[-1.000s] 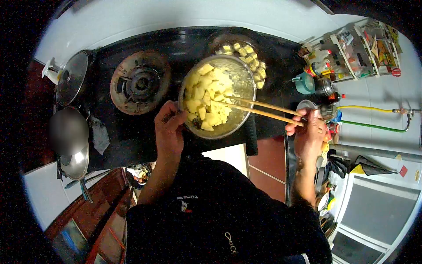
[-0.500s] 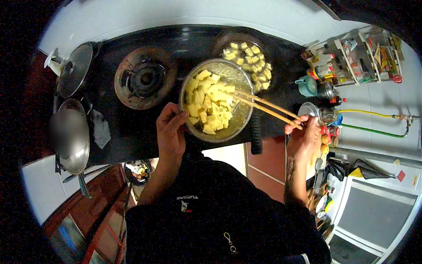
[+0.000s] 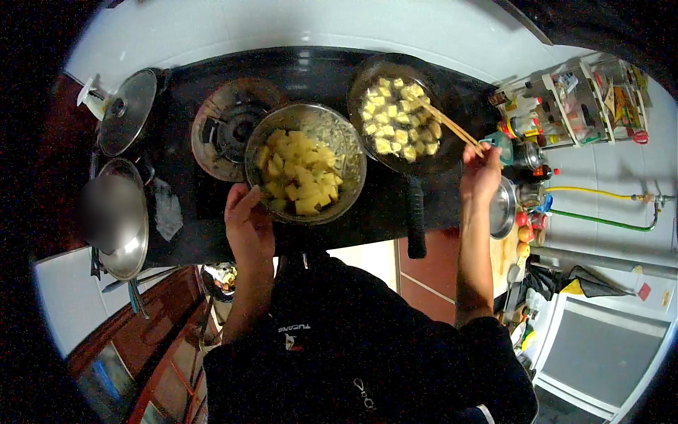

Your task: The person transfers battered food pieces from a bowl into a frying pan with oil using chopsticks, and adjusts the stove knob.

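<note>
My left hand (image 3: 248,219) grips the near-left rim of a metal bowl (image 3: 353,152), holding it over the stove. Pale yellow cubes (image 3: 300,169), perhaps tofu, fill much of the bowl, with wet, pale streaks on its inner wall. In my right hand (image 3: 482,173) is a pair of wooden chopsticks (image 3: 455,127), closed between the fingers. Their tips reach into a dark frying pan (image 3: 360,74) at the right. More yellow cubes (image 3: 387,128) lie spread in liquid there, bubbling at the edges. The pan's black handle (image 3: 416,219) points toward me.
A bare burner (image 3: 229,127) is partly behind the bowl. Pot lids (image 3: 128,113) and a shiny wok-like lid (image 3: 131,254) stand at the left beside a crumpled cloth (image 3: 167,212). Condiment racks (image 3: 579,102), a metal basin (image 3: 503,208) and red fruit (image 3: 524,234) are on the right.
My left hand has moved the bowl left, away from the pan. The chopsticks have left the bowl and swung up and right, and their tips are now among the cubes in the pan.
</note>
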